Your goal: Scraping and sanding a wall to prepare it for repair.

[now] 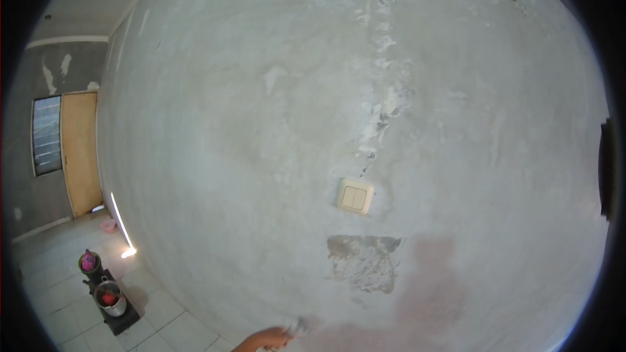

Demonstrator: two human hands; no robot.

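At the lower edge my left hand [268,337] is closed round the handle of what looks like a paintbrush [301,326]. Its greyish head is blurred and lies against or close to the grey plastered wall [261,169]. A faint pinkish coat [437,287] spreads over the wall to the right of the brush. Higher up is a cream double light switch [355,197], with a rough bare patch [365,262] below it. My right hand is out of sight.
On the tiled floor [163,313] at lower left, a metal pot [110,298] with something red in it and a green-rimmed container [89,261] stand on a dark base. Farther back are a pink basin [108,225], a wooden door [82,153] and a louvred window [47,135].
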